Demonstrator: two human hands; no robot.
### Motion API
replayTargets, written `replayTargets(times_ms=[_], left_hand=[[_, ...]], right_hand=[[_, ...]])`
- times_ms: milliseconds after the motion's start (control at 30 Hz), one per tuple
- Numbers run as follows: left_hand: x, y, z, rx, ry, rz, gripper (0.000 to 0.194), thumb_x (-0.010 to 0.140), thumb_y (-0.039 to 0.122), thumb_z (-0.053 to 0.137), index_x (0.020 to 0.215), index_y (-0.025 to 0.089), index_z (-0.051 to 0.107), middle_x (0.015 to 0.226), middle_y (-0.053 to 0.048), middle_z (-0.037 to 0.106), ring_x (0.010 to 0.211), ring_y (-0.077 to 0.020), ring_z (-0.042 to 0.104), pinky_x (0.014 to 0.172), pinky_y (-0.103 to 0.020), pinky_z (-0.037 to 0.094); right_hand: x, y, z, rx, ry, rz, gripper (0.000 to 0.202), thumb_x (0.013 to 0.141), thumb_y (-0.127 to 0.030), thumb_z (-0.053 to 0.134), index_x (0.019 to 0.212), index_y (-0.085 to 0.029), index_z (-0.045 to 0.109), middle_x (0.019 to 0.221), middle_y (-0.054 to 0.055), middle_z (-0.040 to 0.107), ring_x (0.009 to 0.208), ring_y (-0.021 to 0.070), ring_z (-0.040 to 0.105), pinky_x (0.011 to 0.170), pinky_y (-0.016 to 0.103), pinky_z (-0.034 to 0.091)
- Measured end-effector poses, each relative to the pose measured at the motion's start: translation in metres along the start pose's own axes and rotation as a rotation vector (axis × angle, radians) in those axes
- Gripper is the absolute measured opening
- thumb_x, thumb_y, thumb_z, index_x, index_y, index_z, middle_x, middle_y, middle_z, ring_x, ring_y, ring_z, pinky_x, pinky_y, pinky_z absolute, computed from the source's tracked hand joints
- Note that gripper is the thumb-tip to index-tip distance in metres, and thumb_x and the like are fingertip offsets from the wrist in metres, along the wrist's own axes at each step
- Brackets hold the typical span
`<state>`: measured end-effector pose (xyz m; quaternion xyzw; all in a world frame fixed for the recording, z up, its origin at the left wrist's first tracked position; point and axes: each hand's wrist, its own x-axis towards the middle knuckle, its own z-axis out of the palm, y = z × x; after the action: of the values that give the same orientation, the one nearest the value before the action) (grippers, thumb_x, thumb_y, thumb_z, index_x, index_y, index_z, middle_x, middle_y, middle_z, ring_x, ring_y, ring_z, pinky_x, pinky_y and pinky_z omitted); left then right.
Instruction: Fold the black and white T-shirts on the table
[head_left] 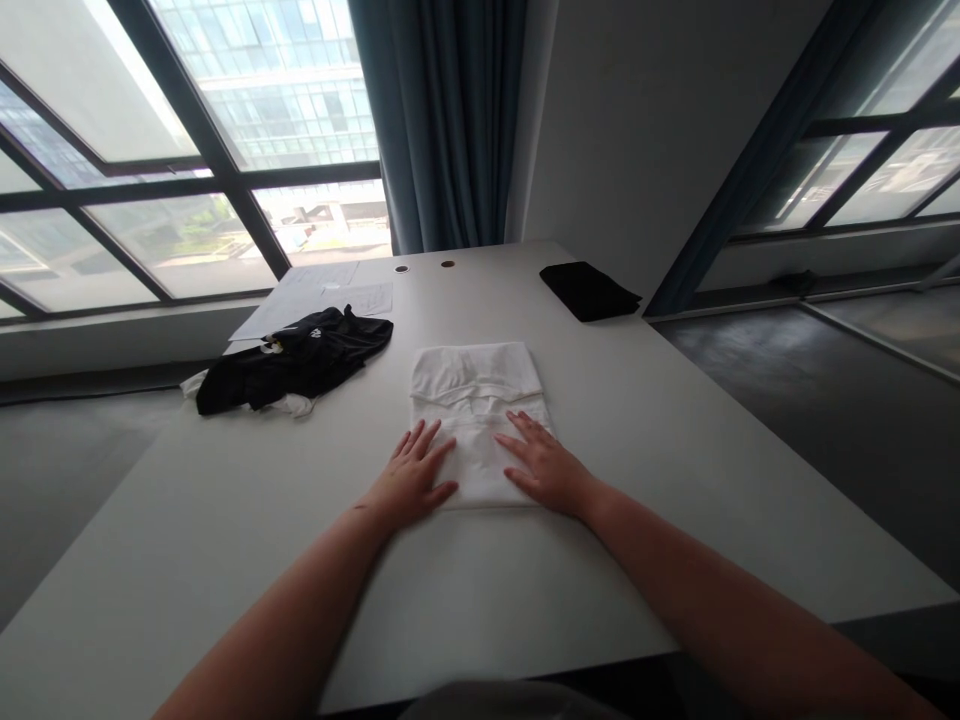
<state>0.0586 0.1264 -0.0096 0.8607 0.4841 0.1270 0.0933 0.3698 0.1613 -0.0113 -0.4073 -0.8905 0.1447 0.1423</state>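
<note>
A white cloth (480, 375), folded into a rough rectangle, lies on the white table (480, 590) in front of me. Its far part is folded over, with creases along that fold's edge. My left hand (414, 475) rests flat at the cloth's near left edge, fingers spread. On the near right part lies my right hand (544, 465), palm down, its fingers also apart. Neither hand grips anything.
Crumpled black clothing (300, 360) with white pieces lies at the left, beside sheets of paper (349, 298). A folded black cloth (589, 290) sits near the table's far right edge. Windows and a blue curtain (446, 120) stand beyond.
</note>
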Motion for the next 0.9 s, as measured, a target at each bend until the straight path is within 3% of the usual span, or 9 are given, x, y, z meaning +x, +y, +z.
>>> replayTargets(times_ms=[67, 167, 233, 333, 400, 633, 767, 900], left_hand=[[-0.016, -0.001, -0.012, -0.040, -0.027, 0.142, 0.064, 0.091, 0.055, 0.071, 0.148, 0.029, 0.057, 0.168, -0.011, 0.037, 0.158, -0.0375, 0.024, 0.128, -0.059, 0.023], [-0.034, -0.003, -0.021, -0.059, -0.029, 0.215, 0.040, 0.093, 0.045, 0.071, 0.131, 0.031, 0.068, 0.151, -0.009, 0.058, 0.142, -0.0319, 0.051, 0.122, -0.052, 0.036], [-0.040, -0.004, -0.022, -0.043, 0.015, 0.187, 0.029, 0.096, 0.031, 0.064, 0.124, 0.030, 0.071, 0.139, -0.009, 0.066, 0.126, -0.0270, 0.062, 0.114, -0.046, 0.046], [-0.042, -0.008, -0.018, -0.022, 0.065, 0.174, 0.042, 0.088, 0.013, 0.057, 0.125, 0.028, 0.070, 0.139, -0.008, 0.066, 0.121, -0.0251, 0.065, 0.109, -0.043, 0.050], [-0.040, -0.008, -0.016, -0.029, 0.068, 0.167, 0.052, 0.080, 0.008, 0.055, 0.127, 0.027, 0.068, 0.143, -0.008, 0.064, 0.127, -0.0262, 0.062, 0.112, -0.043, 0.048], [-0.036, -0.004, -0.024, -0.012, 0.067, 0.063, 0.050, 0.073, 0.008, 0.055, 0.118, 0.024, 0.067, 0.143, -0.009, 0.065, 0.130, -0.0287, 0.060, 0.118, -0.048, 0.042], [-0.035, -0.011, -0.025, 0.002, 0.082, 0.014, 0.036, 0.084, 0.022, 0.062, 0.120, 0.026, 0.067, 0.143, -0.010, 0.065, 0.129, -0.0297, 0.060, 0.123, -0.055, 0.033], [-0.034, -0.023, -0.024, -0.130, 0.124, 0.071, 0.030, 0.095, 0.026, 0.053, 0.120, 0.026, 0.069, 0.133, -0.008, 0.073, 0.130, -0.0240, 0.063, 0.126, -0.053, 0.029]], right_hand=[[-0.014, 0.005, -0.009, 0.081, -0.020, -0.178, 0.056, 0.094, -0.044, 0.069, 0.145, -0.022, 0.063, 0.169, 0.014, 0.033, 0.160, 0.0338, 0.020, 0.128, 0.055, 0.026], [-0.036, 0.013, -0.015, 0.140, -0.043, -0.313, 0.051, 0.090, -0.041, 0.076, 0.138, -0.025, 0.067, 0.157, 0.013, 0.052, 0.152, 0.0328, 0.038, 0.127, 0.055, 0.030], [-0.048, 0.019, -0.015, 0.164, 0.018, -0.282, 0.040, 0.095, -0.028, 0.067, 0.135, -0.026, 0.069, 0.148, 0.012, 0.060, 0.145, 0.0287, 0.050, 0.125, 0.051, 0.036], [-0.058, 0.032, -0.014, 0.195, 0.099, -0.206, 0.047, 0.096, -0.010, 0.051, 0.136, -0.027, 0.068, 0.142, 0.009, 0.065, 0.137, 0.0225, 0.058, 0.120, 0.044, 0.045], [-0.060, 0.039, -0.014, 0.208, 0.110, -0.173, 0.052, 0.092, -0.007, 0.051, 0.137, -0.026, 0.067, 0.143, 0.009, 0.065, 0.135, 0.0217, 0.060, 0.117, 0.042, 0.048], [-0.052, 0.045, -0.018, 0.290, 0.080, -0.136, 0.040, 0.093, -0.017, 0.060, 0.130, -0.025, 0.073, 0.145, 0.009, 0.065, 0.137, 0.0235, 0.060, 0.119, 0.042, 0.046], [-0.050, 0.042, -0.022, 0.384, 0.102, -0.090, 0.035, 0.098, -0.030, 0.059, 0.130, -0.024, 0.072, 0.140, 0.010, 0.068, 0.134, 0.0240, 0.062, 0.120, 0.044, 0.045], [-0.052, 0.034, -0.029, 0.447, 0.120, -0.055, 0.040, 0.101, -0.047, 0.055, 0.127, -0.022, 0.072, 0.132, 0.012, 0.073, 0.129, 0.0267, 0.065, 0.117, 0.046, 0.046]])
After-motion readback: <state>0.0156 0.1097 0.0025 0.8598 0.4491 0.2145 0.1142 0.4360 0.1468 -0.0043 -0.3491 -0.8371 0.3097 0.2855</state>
